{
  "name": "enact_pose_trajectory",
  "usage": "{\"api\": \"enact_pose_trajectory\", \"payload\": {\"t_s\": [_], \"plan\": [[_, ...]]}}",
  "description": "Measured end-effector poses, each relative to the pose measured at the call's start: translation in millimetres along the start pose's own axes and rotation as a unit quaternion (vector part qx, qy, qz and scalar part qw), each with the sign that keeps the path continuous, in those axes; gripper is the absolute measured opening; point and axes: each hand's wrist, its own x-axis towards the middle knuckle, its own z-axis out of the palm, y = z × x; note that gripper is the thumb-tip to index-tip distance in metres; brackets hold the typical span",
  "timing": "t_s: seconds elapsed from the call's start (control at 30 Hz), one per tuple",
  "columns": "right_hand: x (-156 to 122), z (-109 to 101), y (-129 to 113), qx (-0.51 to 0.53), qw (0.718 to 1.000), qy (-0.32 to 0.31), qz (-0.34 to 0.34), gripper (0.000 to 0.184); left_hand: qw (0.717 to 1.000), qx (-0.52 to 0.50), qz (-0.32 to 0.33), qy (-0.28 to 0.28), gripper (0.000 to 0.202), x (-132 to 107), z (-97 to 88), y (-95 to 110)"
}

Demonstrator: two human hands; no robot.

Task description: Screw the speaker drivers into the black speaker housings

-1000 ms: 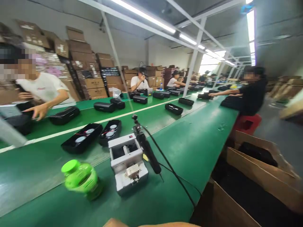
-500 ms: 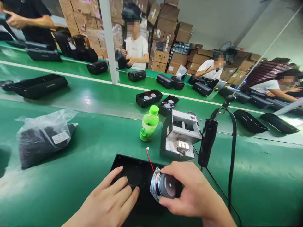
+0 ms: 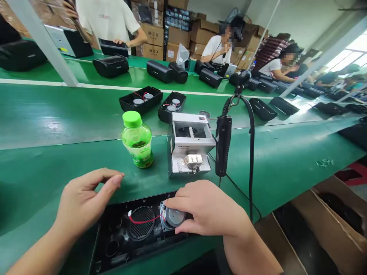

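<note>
Your right hand (image 3: 205, 208) is closed over a round speaker driver (image 3: 173, 217), fingers curving across its metal back and pressing it down inside the black speaker housing (image 3: 114, 248). Your left hand (image 3: 86, 202) holds nothing: it hangs just above the green tabletop (image 3: 286, 172) beside the housing's upper edge, with thumb and forefinger curled to a narrow gap.

The housing lies open-side up, close to the tabletop's near edge. A red wire (image 3: 143, 220) runs from the driver across a round mesh grille (image 3: 142, 222) to a small white connector (image 3: 129, 214).

Just beyond the housing stands an open silver-and-white metal box (image 3: 189, 143); the small print on its front is too small to read. To its left stands a green-capped plastic bottle (image 3: 137, 139), its label unreadable. To its right, a black soldering iron (image 3: 223, 145) hangs upright on a black cord.

Farther off, two black trays (image 3: 140, 98) hold round speaker parts. Behind them, a co-worker in a white T-shirt (image 3: 106, 19) handles a black speaker housing (image 3: 113, 47) in front of stacked cartons (image 3: 149, 38), two of which read "MZX".
</note>
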Motion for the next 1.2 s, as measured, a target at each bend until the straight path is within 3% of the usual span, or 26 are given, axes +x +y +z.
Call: {"api": "enact_pose_trajectory", "payload": {"t_s": [0.1,0.37,0.53,0.73,1.2], "plan": [[-1,0,-4,-0.025,1.0,-0.003,-0.004,0.062,0.998,-0.033,-0.008,-0.06,0.04,-2,12.0,-4],[-4,3,-7,-0.028,1.0,0.009,-0.011,0.065,0.989,-0.064,-0.055,-0.12,0.064,-4,13.3,-14],[-5,3,-9,-0.016,1.0,-0.007,0.0,0.06,0.986,-0.059,-0.07,-0.139,0.069,-4,14.4,-14],[-5,5,-14,-0.013,1.0,-0.002,0.028,0.062,0.984,-0.063,-0.077,-0.145,0.06,-3,14.9,-16],[-5,-1,-10,0.027,0.999,-0.012,0.022,0.057,0.981,-0.058,-0.096,-0.16,0.072,0,10.0,-16]]}}
